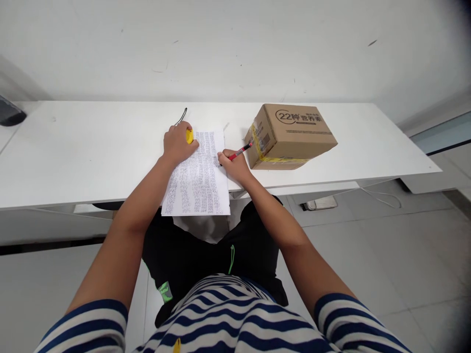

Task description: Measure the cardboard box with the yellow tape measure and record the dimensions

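Note:
My right hand (234, 164) is closed around a red and black pen (241, 151), its writing end low over the sheet of paper (196, 181). Whether the tip touches the sheet cannot be made out. Dense columns of small handwriting cover the paper, and its near end hangs over the table's front edge. At the upper left of the sheet, my left hand (179, 143) is curled over a small yellow object (189, 136). Most of that object is hidden by the fingers. A thin dark cord (183, 115) sticks out behind this hand.
A taped cardboard box (294, 130) stands on the white table (91, 152), just right of my right hand. The wall (221, 54) rises behind the table. A dark object (11, 112) is at the far left. On the floor at right lie a pale device (321, 203) and a cable (382, 196).

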`<state>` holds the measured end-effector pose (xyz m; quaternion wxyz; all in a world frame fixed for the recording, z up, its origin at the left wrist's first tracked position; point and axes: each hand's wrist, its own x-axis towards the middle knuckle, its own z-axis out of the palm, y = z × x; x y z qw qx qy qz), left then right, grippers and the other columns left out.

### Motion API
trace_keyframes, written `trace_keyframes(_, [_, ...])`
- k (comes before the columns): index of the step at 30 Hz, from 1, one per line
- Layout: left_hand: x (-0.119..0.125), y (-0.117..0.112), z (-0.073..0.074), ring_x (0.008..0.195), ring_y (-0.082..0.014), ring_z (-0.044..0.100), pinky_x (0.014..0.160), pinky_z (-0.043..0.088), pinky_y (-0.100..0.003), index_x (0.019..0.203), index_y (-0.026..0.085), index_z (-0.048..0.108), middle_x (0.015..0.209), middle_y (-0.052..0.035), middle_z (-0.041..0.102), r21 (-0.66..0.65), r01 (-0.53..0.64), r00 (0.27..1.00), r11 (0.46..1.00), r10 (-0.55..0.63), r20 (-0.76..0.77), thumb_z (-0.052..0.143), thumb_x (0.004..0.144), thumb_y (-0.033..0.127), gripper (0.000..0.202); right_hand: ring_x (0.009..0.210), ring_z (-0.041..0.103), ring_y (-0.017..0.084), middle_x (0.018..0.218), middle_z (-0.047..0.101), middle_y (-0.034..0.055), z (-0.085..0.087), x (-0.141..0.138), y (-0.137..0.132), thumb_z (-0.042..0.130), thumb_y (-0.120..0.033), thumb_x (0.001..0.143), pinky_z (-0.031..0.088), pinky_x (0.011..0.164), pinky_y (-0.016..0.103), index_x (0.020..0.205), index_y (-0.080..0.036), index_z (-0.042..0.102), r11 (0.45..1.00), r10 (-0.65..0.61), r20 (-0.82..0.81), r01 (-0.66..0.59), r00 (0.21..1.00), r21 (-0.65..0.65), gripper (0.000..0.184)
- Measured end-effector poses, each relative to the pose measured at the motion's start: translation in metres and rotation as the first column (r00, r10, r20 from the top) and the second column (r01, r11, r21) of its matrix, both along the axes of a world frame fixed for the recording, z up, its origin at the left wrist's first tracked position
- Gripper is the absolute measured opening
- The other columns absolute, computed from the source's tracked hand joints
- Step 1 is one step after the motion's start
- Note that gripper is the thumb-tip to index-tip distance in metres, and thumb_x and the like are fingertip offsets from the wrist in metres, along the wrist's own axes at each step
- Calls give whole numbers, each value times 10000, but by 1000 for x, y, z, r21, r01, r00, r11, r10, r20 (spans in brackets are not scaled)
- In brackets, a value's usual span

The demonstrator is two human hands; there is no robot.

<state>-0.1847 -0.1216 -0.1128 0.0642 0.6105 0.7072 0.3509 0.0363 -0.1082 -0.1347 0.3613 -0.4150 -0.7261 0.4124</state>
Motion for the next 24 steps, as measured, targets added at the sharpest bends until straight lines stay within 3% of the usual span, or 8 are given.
trace_keyframes(7, [-2, -2, 2, 1067, -339, 589, 959, 484, -584, 1029, 284, 533, 1025, -77, 649, -7, -8, 1000, 1000, 8, -2, 721, 758, 225, 335, 619, 393, 153, 563, 336, -49, -1, -1, 0, 558, -429, 918, 336, 635, 310, 590, -263, 375, 1000, 0, -7, 0, 1000, -14, 411])
trace_keyframes(10, [-4, -6, 3, 1079, -329, 597, 951, 505, -556, 1034, 287, 542, 1050, -71, 662, -1, 12, 1000, 1000, -12, 17, 723, 761, 234, 332, 654, 464, 163, 601, 431, -36, -1, -2, 1, 504, -470, 959, 381, 672, 310, 632, -249, 472, 999, -12, 10, 11, 1000, 45, 396])
trace_keyframes(12, [-6, -9, 5, 1102, -321, 600, 967, 512, -536, 1058, 282, 552, 1102, -78, 673, 20, 14, 1000, 1000, -15, 21, 719, 771, 243, 334, 766, 564, 184, 751, 585, 0, -1, -5, 1, 464, -480, 999, 432, 744, 313, 769, -231, 602, 988, -49, 94, 34, 994, 148, 366])
trace_keyframes(14, [-9, -13, 6, 1133, -315, 599, 1000, 510, -518, 1088, 272, 563, 1156, -88, 681, 69, -4, 1000, 998, 3, 15, 712, 786, 252, 338, 916, 632, 214, 1026, 679, 57, -1, -9, 1, 454, -403, 1016, 468, 814, 324, 1018, -219, 693, 970, -71, 221, 16, 973, 241, 301])
trace_keyframes(16, [-12, -19, 7, 1158, -311, 599, 1040, 500, -507, 1104, 266, 571, 1183, -91, 689, 130, -30, 1000, 991, 29, 9, 713, 792, 252, 343, 987, 659, 248, 1228, 662, 115, -1, -14, 0, 449, -239, 977, 497, 823, 348, 1266, -208, 678, 958, -73, 322, -24, 944, 286, 369])
trace_keyframes(19, [-11, -30, 12, 1160, -301, 622, 1085, 493, -502, 1089, 275, 571, 1192, -81, 704, 208, -67, 996, 976, 54, 68, 723, 788, 232, 340, 990, 690, 289, 1280, 657, 170, -1, -19, -1, 412, -84, 891, 548, 794, 387, 1512, -191, 541, 957, -78, 394, -41, 916, 287, 644])
trace_keyframes(21, [-3, -40, 20, 1179, -297, 634, 1092, 506, -501, 1077, 286, 568, 1214, -81, 705, 265, -110, 983, 958, 66, 170, 728, 789, 227, 336, 1044, 701, 299, 1310, 660, 174, -1, -20, -2, 387, -109, 918, 580, 844, 416, 1561, -205, 487, 946, -95, 337, -20, 937, 324, 658])
trace_keyframes(24, [28, -61, 42, 1254, -281, 637, 1128, 504, -503, 1105, 281, 547, 1287, -92, 683, 392, -134, 943, 910, -5, 332, 731, 799, 258, 358, 1074, 710, 291, 1307, 683, 163, 0, -20, -13, 411, -276, 984, 588, 975, 479, 1529, -217, 497, 915, -36, 100, -8, 994, 403, 555])
